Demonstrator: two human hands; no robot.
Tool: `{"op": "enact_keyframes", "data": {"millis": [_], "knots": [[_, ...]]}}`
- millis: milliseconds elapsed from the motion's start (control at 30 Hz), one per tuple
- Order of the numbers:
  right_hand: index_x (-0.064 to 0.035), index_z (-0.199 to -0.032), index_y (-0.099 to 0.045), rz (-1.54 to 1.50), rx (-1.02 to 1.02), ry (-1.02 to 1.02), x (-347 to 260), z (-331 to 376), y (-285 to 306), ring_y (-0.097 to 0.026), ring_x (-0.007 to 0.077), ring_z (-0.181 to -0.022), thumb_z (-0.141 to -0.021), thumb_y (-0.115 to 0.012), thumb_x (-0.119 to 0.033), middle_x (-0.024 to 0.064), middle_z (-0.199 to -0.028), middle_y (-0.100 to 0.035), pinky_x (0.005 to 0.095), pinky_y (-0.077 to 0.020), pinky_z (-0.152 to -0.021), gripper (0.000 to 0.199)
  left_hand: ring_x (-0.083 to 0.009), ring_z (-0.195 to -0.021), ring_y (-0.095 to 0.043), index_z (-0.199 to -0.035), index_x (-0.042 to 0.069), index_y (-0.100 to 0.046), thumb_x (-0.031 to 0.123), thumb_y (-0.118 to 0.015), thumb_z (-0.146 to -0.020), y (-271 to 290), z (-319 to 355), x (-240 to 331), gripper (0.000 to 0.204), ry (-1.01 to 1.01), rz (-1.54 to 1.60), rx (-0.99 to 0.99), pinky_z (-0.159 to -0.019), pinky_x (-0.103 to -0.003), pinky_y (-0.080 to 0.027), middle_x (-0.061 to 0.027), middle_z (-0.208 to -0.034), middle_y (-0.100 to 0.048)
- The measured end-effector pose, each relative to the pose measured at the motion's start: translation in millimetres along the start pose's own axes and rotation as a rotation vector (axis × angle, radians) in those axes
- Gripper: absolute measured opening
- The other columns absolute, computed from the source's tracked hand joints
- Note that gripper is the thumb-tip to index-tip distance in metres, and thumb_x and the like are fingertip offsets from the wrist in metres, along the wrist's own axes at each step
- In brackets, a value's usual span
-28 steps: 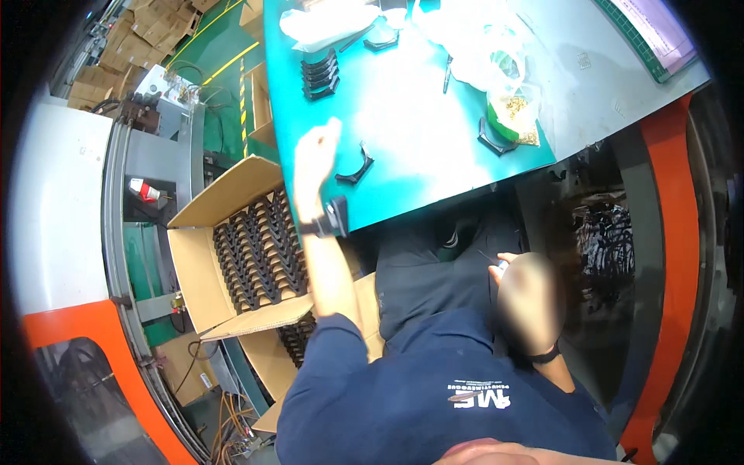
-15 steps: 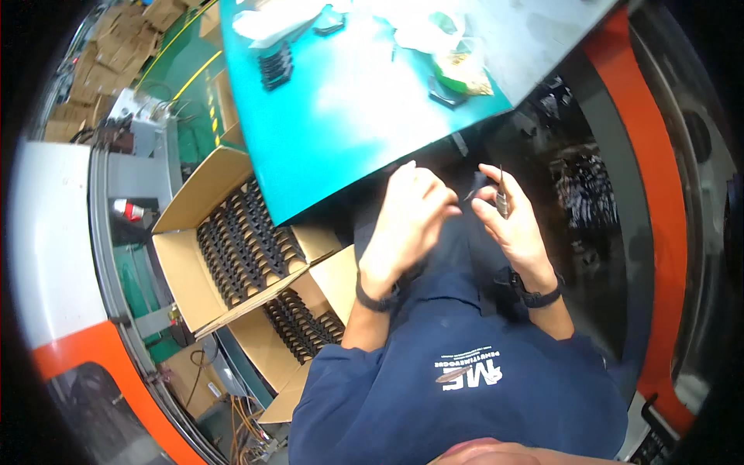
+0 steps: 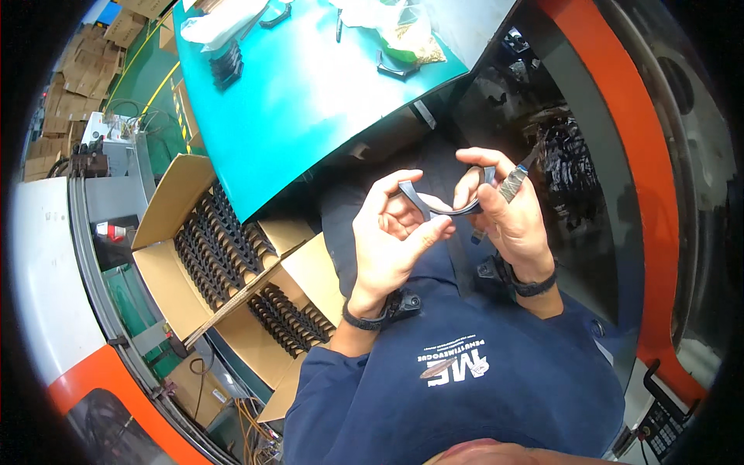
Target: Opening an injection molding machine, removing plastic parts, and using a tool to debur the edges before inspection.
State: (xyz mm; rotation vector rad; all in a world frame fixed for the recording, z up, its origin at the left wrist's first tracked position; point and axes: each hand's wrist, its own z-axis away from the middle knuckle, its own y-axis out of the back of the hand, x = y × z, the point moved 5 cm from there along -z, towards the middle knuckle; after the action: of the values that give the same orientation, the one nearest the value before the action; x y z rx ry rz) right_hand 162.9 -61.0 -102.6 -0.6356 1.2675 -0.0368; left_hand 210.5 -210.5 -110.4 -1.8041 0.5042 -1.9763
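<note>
Between my two hands is a black, curved plastic part point(image 3: 444, 211) with upturned ends. My left hand point(image 3: 387, 244) pinches its left end between thumb and fingers. At the other end, my right hand point(image 3: 515, 229) grips the part with thumb and fingertips. That hand also keeps a slim knife-like tool point(image 3: 512, 184) with a wrapped handle against its fingers, and a thin pointed end sticks up past the knuckles. Fingers cover portions of both the part and the tool. Everything is held in front of my torso, short of the table edge.
A green-topped table point(image 3: 271, 132) stands ahead, bearing a stack of black parts point(image 3: 227, 66) and a bag of small yellowish pieces point(image 3: 418, 45). Two open cartons at left, an upper carton point(image 3: 167, 283) and a lower carton point(image 3: 260, 353), hold rows of black parts. An orange machine frame point(image 3: 655, 194) rises at right.
My left hand has turned palm-inward and now grips the part, which was at my right fingers before. More of the part shows. The whole view has shifted, with the table further left.
</note>
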Motion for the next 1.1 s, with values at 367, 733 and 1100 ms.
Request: {"op": "enact_keyframes", "data": {"millis": [367,733,1100], "knots": [[-0.0001,-0.136,-0.043,0.170,-0.009,-0.044,-7,14,-5,-0.043,-0.0012,-0.066,-0.077,-0.074,0.002,-0.0045,-0.082,-0.053,0.0146,-0.0350,-0.058,0.067,-0.0199,-0.093,-0.067,-0.132,-0.001,-0.041,-0.011,-0.070,-0.078,3,10,8,0.062,-0.161,-0.118,0.086,-0.084,-0.029,-0.054,-0.0160,-0.099,-0.067],[0.0005,-0.126,-0.053,0.134,0.080,-0.055,-7,15,-8,-0.052,0.0026,-0.073,-0.083,-0.071,0.000,0.0000,-0.087,-0.060,0.0176,-0.0418,-0.064,0.046,-0.0191,-0.095,-0.066,-0.137,-0.001,-0.040,-0.007,-0.072,-0.077,7,12,7,0.068,-0.185,-0.233,0.083,-0.083,-0.027,-0.053,-0.0167,-0.103,-0.067],[-0.0020,-0.113,-0.065,0.281,-0.132,0.172,-4,14,-16,-0.047,0.0004,-0.066,-0.082,-0.075,-0.011,0.0028,-0.094,-0.065,0.0176,-0.0402,-0.059,0.034,-0.0190,-0.102,-0.065,-0.115,-0.004,-0.058,-0.006,-0.059,-0.089,22,12,9,0.026,-0.300,-0.282,0.335,-0.089,-0.026,-0.050,-0.0182,-0.110,-0.067]]}}
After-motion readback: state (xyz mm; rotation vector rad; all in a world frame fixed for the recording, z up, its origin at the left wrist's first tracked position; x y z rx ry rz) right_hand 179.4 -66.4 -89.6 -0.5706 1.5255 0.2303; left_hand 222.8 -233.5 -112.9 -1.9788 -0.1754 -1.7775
